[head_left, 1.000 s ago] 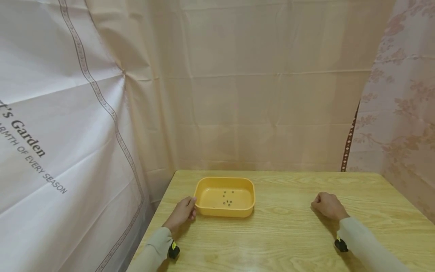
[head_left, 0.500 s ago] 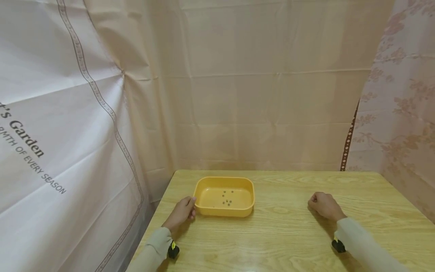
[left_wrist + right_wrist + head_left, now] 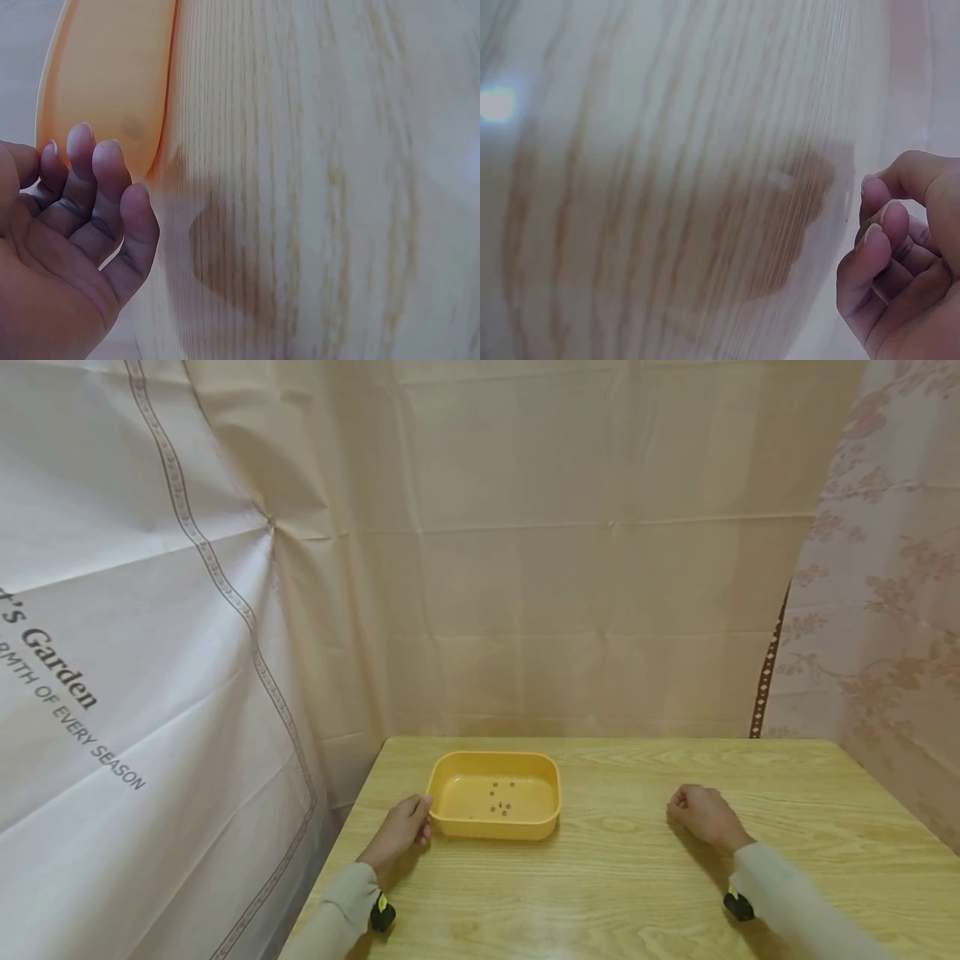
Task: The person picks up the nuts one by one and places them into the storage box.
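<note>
A yellow rectangular tray sits on the table's left half. Several small dark ring-shaped pieces lie on its floor, too small to identify surely. My left hand pinches the tray's left rim between thumb and index finger; its other fingers curl loosely beside the wall in the left wrist view, near the tray's end. Well to the right of the tray, my right hand hovers low over the tabletop. Its fingers are curled in, the thumb near the index fingertip, and nothing shows between them.
The wood-grain table spreads between and in front of both hands. A beige cloth hangs behind its back edge. Printed white cloth hangs at the left, and a floral one at the right. Each wrist wears a black camera.
My right hand has shifted a little to the left over the table, its fingers still curled. The left hand and the tray have stayed in place.
</note>
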Motion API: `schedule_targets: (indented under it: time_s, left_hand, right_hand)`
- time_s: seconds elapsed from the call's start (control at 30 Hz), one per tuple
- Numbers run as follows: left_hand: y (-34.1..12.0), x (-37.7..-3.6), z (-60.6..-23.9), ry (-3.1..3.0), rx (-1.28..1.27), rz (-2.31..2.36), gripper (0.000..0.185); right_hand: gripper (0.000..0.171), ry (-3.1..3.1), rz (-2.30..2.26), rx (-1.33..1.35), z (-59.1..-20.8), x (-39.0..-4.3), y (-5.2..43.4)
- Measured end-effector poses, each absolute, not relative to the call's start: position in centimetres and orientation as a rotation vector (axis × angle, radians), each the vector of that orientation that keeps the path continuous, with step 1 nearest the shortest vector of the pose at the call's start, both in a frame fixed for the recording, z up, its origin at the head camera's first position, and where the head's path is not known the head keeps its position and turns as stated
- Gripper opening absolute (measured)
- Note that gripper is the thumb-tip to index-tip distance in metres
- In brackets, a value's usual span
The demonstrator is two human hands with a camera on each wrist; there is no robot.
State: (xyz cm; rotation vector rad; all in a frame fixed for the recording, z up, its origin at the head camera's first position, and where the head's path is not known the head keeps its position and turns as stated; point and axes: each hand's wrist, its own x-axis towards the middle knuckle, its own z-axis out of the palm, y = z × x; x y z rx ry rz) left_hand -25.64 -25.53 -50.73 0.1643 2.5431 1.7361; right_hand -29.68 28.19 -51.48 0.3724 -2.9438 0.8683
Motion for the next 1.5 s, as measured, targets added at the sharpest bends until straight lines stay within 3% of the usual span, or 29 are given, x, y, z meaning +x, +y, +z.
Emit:
schedule_targets:
  time_s: [1.5]
  left_hand:
    - [-25.6, -25.8, -50.8, 2.524, 0.165, 1.752, 0.037]
  right_hand:
    - [0.007, -2.871, 0.936, 0.542, -51.0, -29.0, 22.9]
